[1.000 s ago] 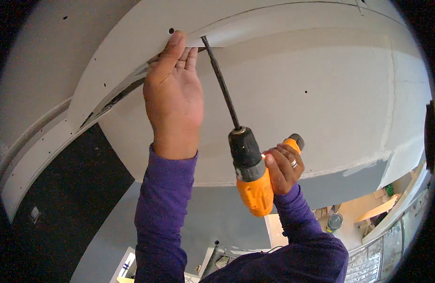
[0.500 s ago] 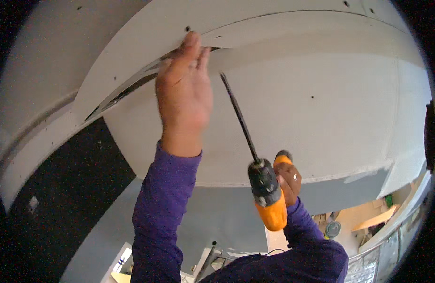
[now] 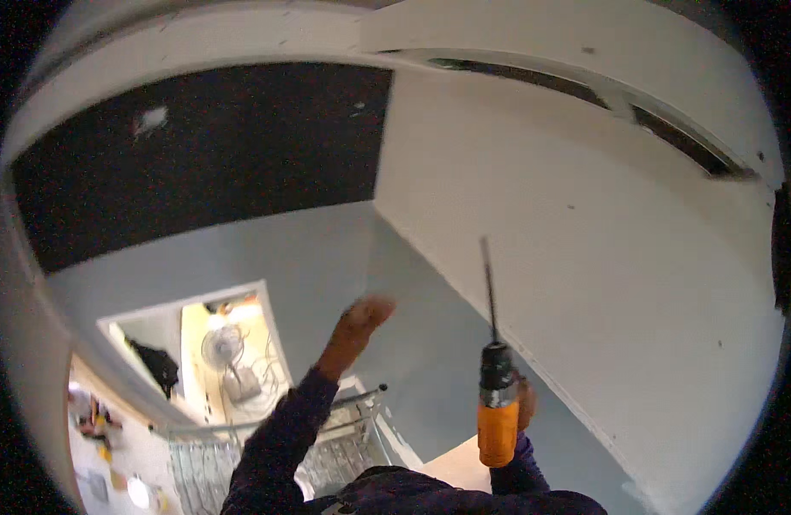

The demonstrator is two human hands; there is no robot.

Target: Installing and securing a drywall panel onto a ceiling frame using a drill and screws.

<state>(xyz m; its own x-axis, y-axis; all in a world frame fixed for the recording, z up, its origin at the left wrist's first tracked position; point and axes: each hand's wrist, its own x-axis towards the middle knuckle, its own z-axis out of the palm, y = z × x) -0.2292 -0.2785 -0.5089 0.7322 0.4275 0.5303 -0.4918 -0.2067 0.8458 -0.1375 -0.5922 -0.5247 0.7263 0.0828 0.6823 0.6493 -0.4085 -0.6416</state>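
My right hand (image 3: 526,405) is wrapped around the grip of an orange and black power drill (image 3: 497,427), mostly hidden behind its body. A long thin dark bit (image 3: 490,292) points upward from the chuck, apart from any surface. My left hand (image 3: 365,322) is out in front of the grey wall and touches nothing I can see. Motion smears its fingers, so their pose is unclear. Above and to the right, a white ceiling panel (image 3: 533,142) has a long dark slot (image 3: 533,79) along its curved edge.
A black wall section (image 3: 241,146) and grey-blue wall (image 3: 318,249) lie ahead. Below left is a doorway with a standing fan (image 3: 224,345) beyond. A metal scaffold rail (image 3: 198,427) and plank platform (image 3: 202,472) sit low. Farther down, a person (image 3: 95,425) is on the floor.
My view has swung left and down. My left hand has come away from the slot edge and dropped lower. The drill stays in my right hand, its bit lower now.
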